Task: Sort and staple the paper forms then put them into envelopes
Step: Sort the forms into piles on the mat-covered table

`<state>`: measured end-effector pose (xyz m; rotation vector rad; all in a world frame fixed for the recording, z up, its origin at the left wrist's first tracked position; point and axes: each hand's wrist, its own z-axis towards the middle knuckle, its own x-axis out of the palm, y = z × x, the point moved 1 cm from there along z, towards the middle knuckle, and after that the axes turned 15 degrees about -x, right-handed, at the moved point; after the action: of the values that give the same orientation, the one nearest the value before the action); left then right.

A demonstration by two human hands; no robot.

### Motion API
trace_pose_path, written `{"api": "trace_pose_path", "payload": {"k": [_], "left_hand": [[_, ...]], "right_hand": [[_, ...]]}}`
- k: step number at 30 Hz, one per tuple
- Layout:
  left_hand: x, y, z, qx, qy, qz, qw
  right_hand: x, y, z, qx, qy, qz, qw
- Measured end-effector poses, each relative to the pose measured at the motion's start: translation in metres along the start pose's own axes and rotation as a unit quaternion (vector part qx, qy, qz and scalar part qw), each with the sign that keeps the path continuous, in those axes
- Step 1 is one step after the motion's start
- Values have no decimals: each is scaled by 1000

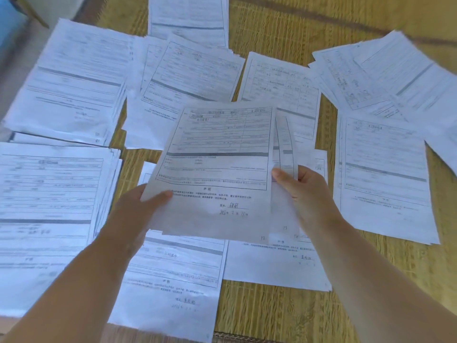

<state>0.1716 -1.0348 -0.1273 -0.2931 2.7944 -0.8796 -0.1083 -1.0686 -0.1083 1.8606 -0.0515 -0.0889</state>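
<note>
Forearms reach in from the near edge, and between them a small sheaf of forms is held up off the woven mat. The left hand pinches the sheaf's lower left edge, thumb lying on the printed face, the other fingers hidden behind the paper. The right hand grips the right edge, thumb forward, and there the sheets fan apart so that two or three narrow strips of the pages behind show beside the top one.

Under the hands lie two single forms: one below the left wrist, another below the right wrist. Left of the left hand sits a thick stack; right of the right hand a thinner pile. Beyond the held sheaf more piles spread out: a tall stack far left, an overlapped pile straight ahead, a sheet just behind the sheaf, a loose fan of pages far right, and one more form at the far edge.

This looks like the sorting step: the top sheet is being read or thumbed free. I see no stapler or envelopes. Next, I judge, the top form needs separating cleanly from those behind and laying on its matching pile without disturbing the neighbours.
</note>
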Motion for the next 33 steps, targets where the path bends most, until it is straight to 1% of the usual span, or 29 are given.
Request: {"api": "trace_pose_path", "payload": {"k": [2,7,10,15,19,21,23,25,27,29,31,33], "left_hand": [[-10,-6,-7,14,-21,6,1000],[-28,-10,-39,101,-103,-3,990],[-40,-4,-57,125,-138,-3,983],[-53,8,-87,143,-122,-35,982],[-65,30,-103,127,-134,-49,982],[-71,43,-109,118,-150,-36,981],[-75,54,-107,112,-173,-9,978],[-77,69,-100,109,-184,22,977],[-74,87,-91,97,-183,64,976],[-69,108,-83,79,-167,103,977],[-65,124,-75,72,-132,131,980],[-61,133,-73,69,-81,119,987]], "right_hand": [[9,10,-5,-12,8,2,1000],[28,21,-19,-28,21,2,999],[36,24,-30,-33,26,-2,999],[37,25,-56,-44,38,-2,998],[42,14,-82,-32,50,-16,998],[47,6,-93,-22,49,-24,998],[52,-5,-99,5,52,-37,998],[55,-23,-103,52,56,-38,996],[56,-44,-109,99,64,-60,991],[54,-62,-115,129,75,-112,982],[54,-72,-122,131,81,-142,978],[53,-75,-129,111,62,-190,974]]}}
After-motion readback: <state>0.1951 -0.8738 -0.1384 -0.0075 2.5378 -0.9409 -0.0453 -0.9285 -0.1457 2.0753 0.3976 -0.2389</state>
